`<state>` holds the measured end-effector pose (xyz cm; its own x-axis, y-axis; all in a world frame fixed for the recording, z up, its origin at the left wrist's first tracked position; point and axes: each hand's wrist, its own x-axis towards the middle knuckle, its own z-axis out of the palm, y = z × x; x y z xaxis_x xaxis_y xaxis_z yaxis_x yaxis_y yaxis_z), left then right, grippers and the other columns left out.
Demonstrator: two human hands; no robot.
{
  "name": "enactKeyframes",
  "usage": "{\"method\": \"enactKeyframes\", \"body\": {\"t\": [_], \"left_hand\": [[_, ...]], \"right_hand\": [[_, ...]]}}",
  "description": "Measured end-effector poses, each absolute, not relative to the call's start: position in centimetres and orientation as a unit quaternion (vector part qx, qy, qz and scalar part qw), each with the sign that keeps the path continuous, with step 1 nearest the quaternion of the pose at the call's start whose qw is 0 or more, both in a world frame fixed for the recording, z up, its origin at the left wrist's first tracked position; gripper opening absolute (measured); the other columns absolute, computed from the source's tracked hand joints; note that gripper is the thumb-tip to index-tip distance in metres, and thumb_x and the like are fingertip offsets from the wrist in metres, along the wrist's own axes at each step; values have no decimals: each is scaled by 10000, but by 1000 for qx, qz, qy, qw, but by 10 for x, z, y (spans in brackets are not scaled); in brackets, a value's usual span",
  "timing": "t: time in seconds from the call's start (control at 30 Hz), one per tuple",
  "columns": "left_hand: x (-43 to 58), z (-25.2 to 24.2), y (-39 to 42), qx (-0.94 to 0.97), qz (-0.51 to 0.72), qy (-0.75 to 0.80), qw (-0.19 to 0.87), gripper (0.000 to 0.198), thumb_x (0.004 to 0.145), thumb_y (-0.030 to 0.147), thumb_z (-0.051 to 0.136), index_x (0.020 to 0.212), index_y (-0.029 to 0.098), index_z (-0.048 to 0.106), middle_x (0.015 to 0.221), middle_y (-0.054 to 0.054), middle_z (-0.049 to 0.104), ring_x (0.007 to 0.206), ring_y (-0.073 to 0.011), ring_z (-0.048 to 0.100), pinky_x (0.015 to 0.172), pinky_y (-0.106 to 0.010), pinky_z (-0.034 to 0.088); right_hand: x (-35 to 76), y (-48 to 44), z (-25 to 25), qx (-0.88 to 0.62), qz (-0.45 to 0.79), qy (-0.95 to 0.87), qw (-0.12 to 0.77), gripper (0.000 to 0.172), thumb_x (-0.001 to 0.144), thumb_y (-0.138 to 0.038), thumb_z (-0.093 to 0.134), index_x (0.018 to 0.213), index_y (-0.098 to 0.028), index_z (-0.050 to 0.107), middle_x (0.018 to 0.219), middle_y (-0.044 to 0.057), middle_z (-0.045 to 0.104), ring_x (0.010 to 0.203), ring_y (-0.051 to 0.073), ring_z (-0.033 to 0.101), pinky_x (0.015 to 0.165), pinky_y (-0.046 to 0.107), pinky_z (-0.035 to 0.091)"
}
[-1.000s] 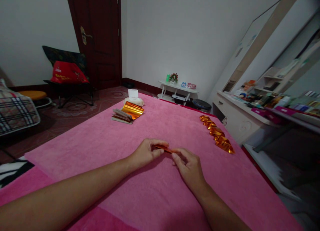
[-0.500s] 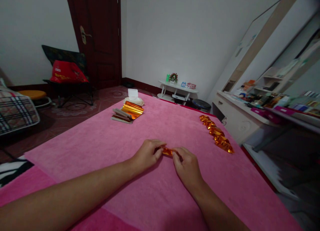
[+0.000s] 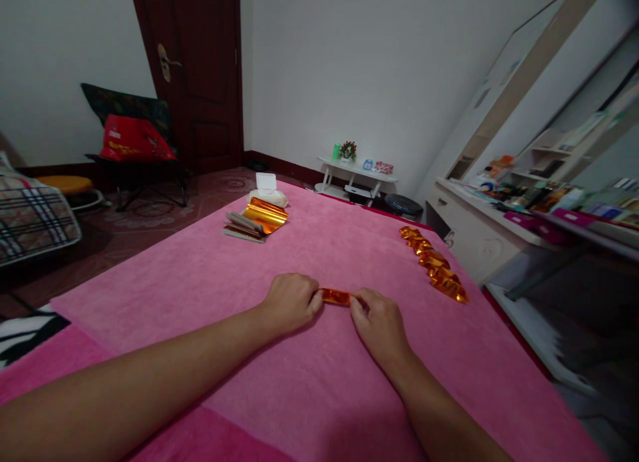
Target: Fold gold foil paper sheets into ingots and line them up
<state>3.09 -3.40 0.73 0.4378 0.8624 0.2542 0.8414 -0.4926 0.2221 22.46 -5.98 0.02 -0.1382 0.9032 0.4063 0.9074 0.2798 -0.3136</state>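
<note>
A narrow folded strip of shiny orange-gold foil paper (image 3: pixel 336 297) stretches between my two hands, just over the pink cloth (image 3: pixel 210 275). My left hand (image 3: pixel 293 303) pinches its left end between thumb and fingers. At the other end, my right hand (image 3: pixel 379 321) has thumb and fingers closed on the strip. Off to the right lies a row of folded gold foil pieces (image 3: pixel 433 263), overlapping one another. Flat sheets of gold foil (image 3: pixel 267 216) rest farther back on the left, beside a greyish paper stack (image 3: pixel 243 228).
A white pack with a raised lid (image 3: pixel 267 189) stands behind the foil sheets. Along the right side is a white dresser (image 3: pixel 464 212) crowded with bottles and boxes. Past the far edge stand a small white shelf (image 3: pixel 359 168) and a dark round bin (image 3: pixel 403 206).
My hands have moved slightly apart, so more of the foil strip shows between them. It now looks flatter and straighter. The other foil pieces stay in place.
</note>
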Motion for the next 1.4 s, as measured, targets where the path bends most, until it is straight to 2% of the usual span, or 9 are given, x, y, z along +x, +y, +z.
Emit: {"method": "enactKeyframes", "body": {"t": [0.23, 0.4, 0.67, 0.87, 1.0, 1.13, 1.27, 1.4], "left_hand": [[33, 3, -31, 867, 133, 481, -15, 363, 877, 300, 352, 752, 146, 657, 759, -104, 685, 673, -226, 633, 568, -301, 369], [33, 2, -30, 882, 135, 451, -36, 398, 900, 301, 312, 727, 154, 639, 731, -96, 679, 639, -224, 628, 543, -307, 358], [33, 0, -26, 865, 167, 472, -3, 495, 959, 378, 235, 781, 166, 644, 789, -78, 692, 699, -213, 631, 579, -300, 349], [27, 1, -21, 896, 171, 407, 51, 510, 969, 389, 240, 739, 168, 639, 721, -57, 681, 638, -170, 590, 564, -274, 292], [25, 2, -20, 898, 180, 386, 110, 531, 971, 400, 245, 694, 157, 627, 650, -37, 648, 560, -131, 533, 545, -251, 272], [27, 0, -23, 882, 192, 420, 94, 519, 964, 402, 267, 707, 160, 647, 687, -53, 666, 595, -146, 541, 556, -263, 258], [28, 1, -24, 870, 202, 438, 101, 495, 952, 411, 296, 701, 167, 646, 678, -49, 660, 595, -147, 532, 555, -265, 243], [26, 3, -21, 866, 202, 422, 174, 499, 944, 422, 315, 640, 152, 604, 573, -12, 574, 517, -111, 462, 520, -240, 227]], "right_hand": [[215, -65, 8, -640, -74, -753, 135, 235, 889, -203, 419, 731, -188, 592, 707, 38, 676, 617, 155, 605, 549, 272, 258], [212, -64, 7, -631, -103, -761, 106, 239, 867, -173, 415, 711, -181, 596, 673, 44, 678, 557, 149, 587, 526, 292, 201], [213, -66, 1, -596, -65, -782, 172, 204, 793, -205, 477, 614, -181, 570, 605, 30, 646, 529, 138, 544, 532, 281, 207], [218, -64, 1, -561, 38, -793, 237, 304, 836, -200, 387, 540, -175, 455, 506, -8, 505, 468, 100, 440, 515, 251, 217], [220, -62, -2, -552, 73, -788, 264, 296, 824, -214, 396, 530, -179, 383, 485, -31, 396, 455, 89, 385, 502, 246, 200], [222, -62, -6, -531, 108, -785, 299, 295, 786, -198, 412, 514, -186, 300, 486, -45, 292, 442, 77, 317, 489, 248, 179], [223, -62, -8, -492, 198, -785, 319, 301, 802, -213, 394, 533, -195, 261, 513, -47, 254, 457, 73, 280, 473, 238, 178], [222, -62, -8, -515, 198, -763, 337, 312, 812, -233, 401, 527, -196, 278, 512, -47, 251, 460, 75, 281, 468, 241, 174]]}}
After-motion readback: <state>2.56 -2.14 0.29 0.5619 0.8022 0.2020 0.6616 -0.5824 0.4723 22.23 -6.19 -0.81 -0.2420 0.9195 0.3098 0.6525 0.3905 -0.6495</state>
